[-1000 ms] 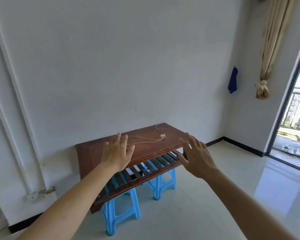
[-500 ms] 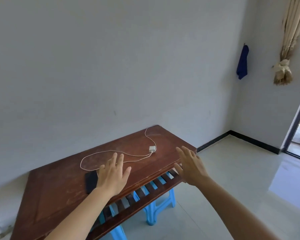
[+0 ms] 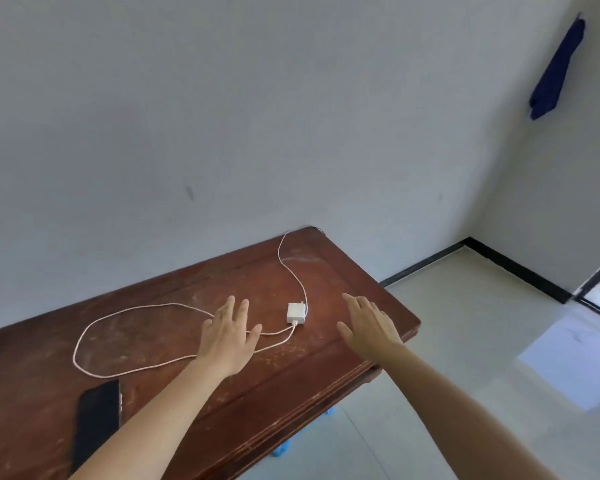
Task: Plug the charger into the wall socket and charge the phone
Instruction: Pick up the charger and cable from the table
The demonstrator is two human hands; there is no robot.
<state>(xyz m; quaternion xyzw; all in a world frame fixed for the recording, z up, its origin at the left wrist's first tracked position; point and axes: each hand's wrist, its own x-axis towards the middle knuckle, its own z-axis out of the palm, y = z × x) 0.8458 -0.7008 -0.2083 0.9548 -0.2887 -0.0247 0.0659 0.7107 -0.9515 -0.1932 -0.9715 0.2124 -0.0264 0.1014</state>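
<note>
- A brown wooden table (image 3: 326, 382) stands against a plain white wall (image 3: 222, 116).
- A small white charger (image 3: 296, 313) lies flat on the table top, toward the right end.
- Its thin cable (image 3: 94, 330) runs left from the charger, makes one big loop on the wood and comes back.
- More cable curves from beside the charger to the far right corner of the table.
- A black phone (image 3: 96, 420) lies flat near the left front of the table, just below the loop. Its top end looks joined to the cable, but I cannot tell for sure.
- The left hand (image 3: 229, 341) is over the table, palm down, just left of the charger. Its fingers are straight and a little spread. It holds nothing and covers a bit of cable.
- The right hand (image 3: 371, 329) is over the right end of the table, just right of the charger. Its fingers are spread open, and it holds nothing.
- A dark blue cloth (image 3: 555, 74) hangs on the wall far to the right.
- No wall socket shows from here.
</note>
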